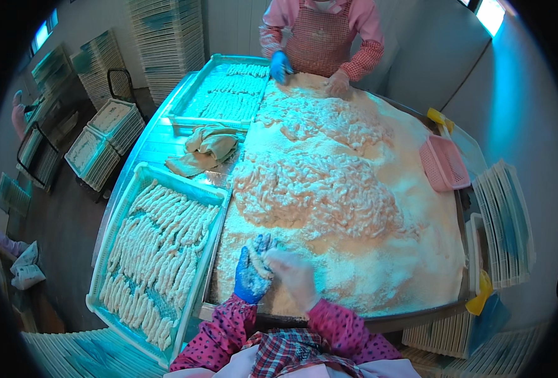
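Observation:
A pale, crumb-coated strip (259, 262), probably raw meat, lies across the palm and fingers of my left hand (250, 282), which wears a blue glove dusted with crumbs. My right hand (294, 277), in a whitish translucent glove, is close against that strip; motion smears its fingers. Both hands are over the near left part of a broad spread of pale crumbs (417, 271). Beyond them lies a large heap of pale strips (310, 189) partly covered in crumbs. Left of my hands, a light mesh tray (96, 277) holds rows of coated strips (159, 252).
Across the table, a co-worker (323, 38) has both gloved hands at the crumbs' far edge. Another tray of strips (228, 94) is at the far left, near a crumpled cloth (209, 148). A pink basket (444, 162) and stacked trays (504, 220) stand right.

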### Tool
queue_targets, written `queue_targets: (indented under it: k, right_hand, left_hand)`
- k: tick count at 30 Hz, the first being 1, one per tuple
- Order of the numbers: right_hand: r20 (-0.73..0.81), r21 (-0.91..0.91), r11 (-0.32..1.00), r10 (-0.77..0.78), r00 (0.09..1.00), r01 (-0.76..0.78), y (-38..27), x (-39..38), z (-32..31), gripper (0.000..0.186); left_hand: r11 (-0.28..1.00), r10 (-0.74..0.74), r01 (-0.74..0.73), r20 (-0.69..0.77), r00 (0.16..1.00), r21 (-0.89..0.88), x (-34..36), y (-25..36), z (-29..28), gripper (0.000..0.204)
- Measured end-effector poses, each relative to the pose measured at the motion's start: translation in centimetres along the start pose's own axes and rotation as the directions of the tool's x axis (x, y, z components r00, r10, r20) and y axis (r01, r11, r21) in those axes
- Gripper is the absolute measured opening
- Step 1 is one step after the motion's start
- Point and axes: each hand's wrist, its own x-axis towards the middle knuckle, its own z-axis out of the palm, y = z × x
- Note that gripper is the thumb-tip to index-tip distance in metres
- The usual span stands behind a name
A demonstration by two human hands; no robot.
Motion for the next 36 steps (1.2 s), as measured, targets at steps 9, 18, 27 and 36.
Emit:
queue_targets:
  k: [9,18,27,36]
  right_hand:
    - [-0.098,-0.184,0.927,-0.349,0.932,0.328,-3.7,-0.8,0.2,0.056]
    - [-0.091,-0.229,0.879,-0.448,0.889,0.419,-3.9,-2.5,0.8,0.077]
    - [-0.233,-0.158,0.939,-0.336,0.912,0.305,0.4,-3.5,0.9,0.089]
    - [-0.421,-0.012,0.981,-0.180,0.889,0.192,0.2,-3.7,-0.9,0.100]
  left_hand:
    - [0.922,0.182,-0.255,0.255,0.950,0.291,0.2,0.0,11.1,0.058]
    - [0.848,0.375,-0.448,0.277,0.885,0.282,-1.4,0.1,14.9,0.074]
    - [0.770,0.568,-0.627,0.321,0.758,0.118,-1.8,-0.9,17.7,0.090]
    - [0.278,-0.385,-0.018,0.129,0.914,0.960,1.2,-1.0,5.7,0.049]
